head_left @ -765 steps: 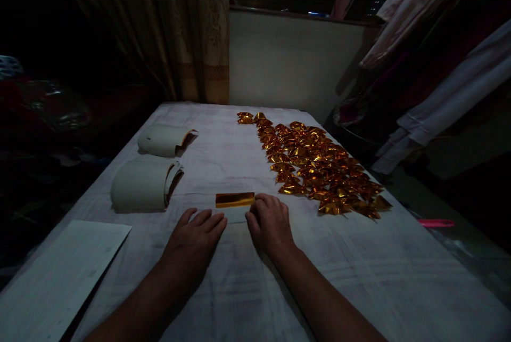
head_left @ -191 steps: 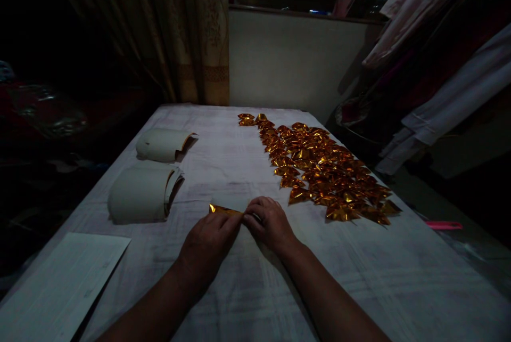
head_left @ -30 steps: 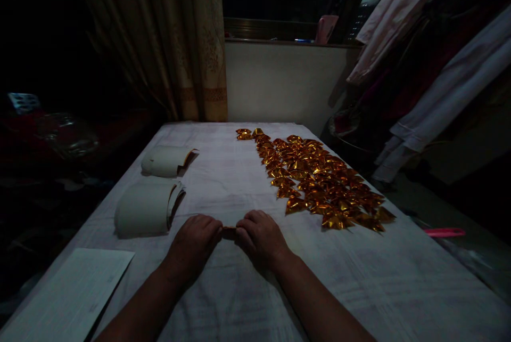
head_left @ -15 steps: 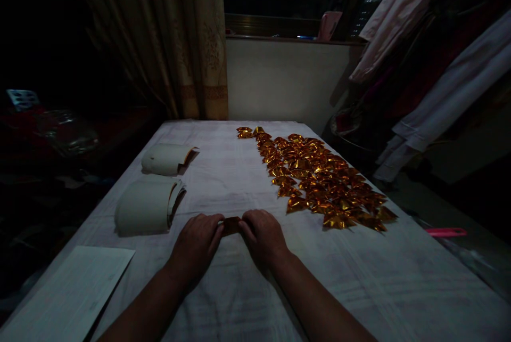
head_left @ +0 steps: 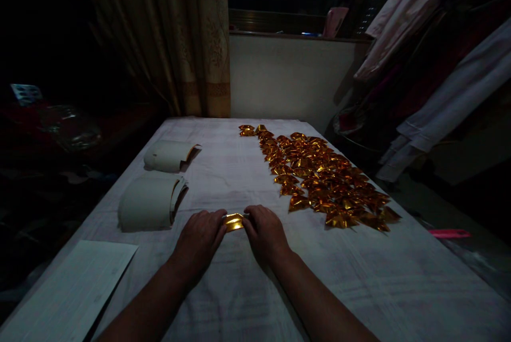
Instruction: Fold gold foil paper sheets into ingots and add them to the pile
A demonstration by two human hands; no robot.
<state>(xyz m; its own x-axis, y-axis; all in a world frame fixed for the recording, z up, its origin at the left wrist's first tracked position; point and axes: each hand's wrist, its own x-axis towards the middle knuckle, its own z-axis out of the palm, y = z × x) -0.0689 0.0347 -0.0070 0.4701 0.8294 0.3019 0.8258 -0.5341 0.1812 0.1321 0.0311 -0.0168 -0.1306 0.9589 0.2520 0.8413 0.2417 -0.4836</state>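
Observation:
A small folded piece of gold foil paper (head_left: 234, 222) is held at its two ends, just above or on the white cloth. My left hand (head_left: 202, 233) pinches its left end between thumb and fingers. At the right end, my right hand (head_left: 264, 230) grips it the same way. To the right lies a wide spread of folded gold foil pieces (head_left: 319, 171), shaped like little ingots with pointed ends. Two curled stacks of paper, a nearer one (head_left: 147, 203) and a farther one (head_left: 167, 155), lie on the left with pale backs up and gold edges showing.
A plaid white cloth (head_left: 223, 171) covers the table. A flat pale sheet or board (head_left: 75, 283) lies at the near left. Clothes (head_left: 451, 102) hang on the right, and a curtain (head_left: 199, 38) hangs behind. Beyond the right edge is a pink handle (head_left: 450, 233).
The foil paper between my hands has gone from dark to bright gold, its upper face now catching light. Both hands keep their grip. The whole view has shifted slightly.

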